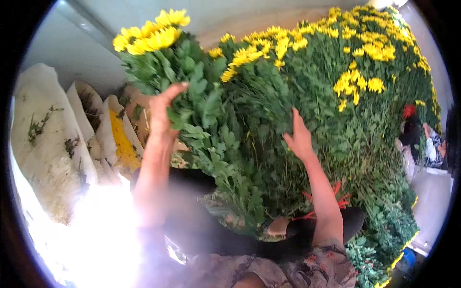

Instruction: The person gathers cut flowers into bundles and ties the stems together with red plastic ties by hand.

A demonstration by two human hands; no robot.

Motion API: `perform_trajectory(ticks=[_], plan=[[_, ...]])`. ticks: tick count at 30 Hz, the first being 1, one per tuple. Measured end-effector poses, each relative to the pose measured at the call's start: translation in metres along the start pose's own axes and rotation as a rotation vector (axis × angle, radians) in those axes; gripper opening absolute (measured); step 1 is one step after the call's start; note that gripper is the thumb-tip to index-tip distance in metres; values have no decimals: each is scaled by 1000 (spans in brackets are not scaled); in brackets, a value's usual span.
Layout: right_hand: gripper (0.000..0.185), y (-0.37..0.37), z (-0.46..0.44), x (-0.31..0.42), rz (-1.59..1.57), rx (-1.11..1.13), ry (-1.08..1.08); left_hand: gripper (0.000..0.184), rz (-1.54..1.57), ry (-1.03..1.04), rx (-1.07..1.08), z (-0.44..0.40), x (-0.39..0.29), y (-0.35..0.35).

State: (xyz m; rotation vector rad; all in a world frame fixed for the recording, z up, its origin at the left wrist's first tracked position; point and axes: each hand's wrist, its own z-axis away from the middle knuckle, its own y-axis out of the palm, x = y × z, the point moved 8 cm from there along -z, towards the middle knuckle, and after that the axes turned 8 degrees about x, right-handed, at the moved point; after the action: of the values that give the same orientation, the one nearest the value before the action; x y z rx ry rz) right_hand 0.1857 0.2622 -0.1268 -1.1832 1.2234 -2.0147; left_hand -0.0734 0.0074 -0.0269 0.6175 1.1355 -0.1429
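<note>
- The left hand is pressed to the side of a tall bunch of yellow flowers with thick green leaves. Its fingers are bent around the bunch, it seems, but some tips are hidden by leaves.
- The right hand is held out flat with its fingers straight and loose, and nothing is gripped. It is near the leafy stems, but whether a leaf is touched cannot be told.
- The bunch is held up at the left, with its yellow heads at the top and its stems sloping down to the right, toward the legs. It is held below the heads, maybe so that the soft petals are not squashed.
- Beside it, a big heap of yellow flowers with long green stems is stacked. Most heads are kept along the top edge, perhaps so that they are not crushed.
- Some thin red strips are seen just beside the right arm, near a leg in dark cloth.
- At the left, dirty white folded sheets are stood in a row, with a yellow patch on one.
- At the far right, another person is partly seen beyond the heap.
</note>
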Motion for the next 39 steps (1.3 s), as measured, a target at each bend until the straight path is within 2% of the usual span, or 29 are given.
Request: perform_trajectory(ticks=[1, 2, 3, 4, 5, 7, 9, 11, 13, 14, 16, 17, 18, 19, 25, 27, 29, 30, 31, 32, 34, 37, 39], plan=[[87, -19, 8, 11, -18, -92, -70, 34, -10, -43, -72, 3, 1, -4], [86, -39, 15, 22, -94, -115, -41, 40, -40, 25, -85, 3, -2, -9], [85, -60, 22, 39, -173, -134, -21, 45, -22, -9, -135, 5, -3, -12], [83, -83, 30, 61, -223, -182, -33, 46, -166, -60, -282, 4, 0, -22], [82, -101, 38, 81, -276, -223, -41, 42, -6, -18, -170, 5, -4, -12], [81, -123, 54, 116, -291, -285, -139, 47, 104, -1, -82, -1, 3, -9], [80, -131, 62, 147, -301, -343, -215, 44, 218, 106, -30, -6, 0, -7], [77, -112, 61, 191, -76, -242, -223, 41, 207, 95, -19, -11, 12, -11], [81, -54, 43, 226, 282, -150, -311, 28, 705, 81, 166, -25, 58, -10], [81, -45, 40, 235, 286, -159, -309, 28, 706, 83, 175, -25, 66, -15], [77, -35, 26, 244, -30, -53, -310, 25, 770, 130, 251, -27, 66, -19], [77, -30, 24, 243, -23, -54, -313, 24, 803, 148, 284, -28, 69, -20], [76, -28, 28, 242, -6, -118, -340, 25, 644, 26, 12, -13, 60, -22], [75, -30, 32, 243, 13, -183, -361, 25, 609, -15, -10, -9, 57, -20], [75, -54, 57, 249, -9, -245, -253, 28, 562, 6, 177, -11, 53, 10], [74, -61, 67, 253, -53, -291, -250, 29, 447, 82, 245, -8, 43, 20], [74, -69, 78, 257, -100, -324, -256, 30, 122, 313, 307, 3, 23, 30], [72, -78, 85, 261, -170, -387, -315, 31, 152, 300, 311, 10, 17, 34], [71, -86, 93, 264, -240, -451, -373, 33, 437, 61, 293, 30, 4, 44], [71, -85, 95, 263, -240, -457, -381, 35, 600, -43, 297, 39, 1, 52], [72, -70, 94, 256, -72, -356, -256, 36, 507, 17, 251, 51, 4, 56], [77, -81, 107, 258, -15, -353, -217, 40, 431, 86, 251, 54, 5, 54], [78, -92, 117, 259, 16, -353, -190, 42, 580, -35, 406, 61, 5, 59]])
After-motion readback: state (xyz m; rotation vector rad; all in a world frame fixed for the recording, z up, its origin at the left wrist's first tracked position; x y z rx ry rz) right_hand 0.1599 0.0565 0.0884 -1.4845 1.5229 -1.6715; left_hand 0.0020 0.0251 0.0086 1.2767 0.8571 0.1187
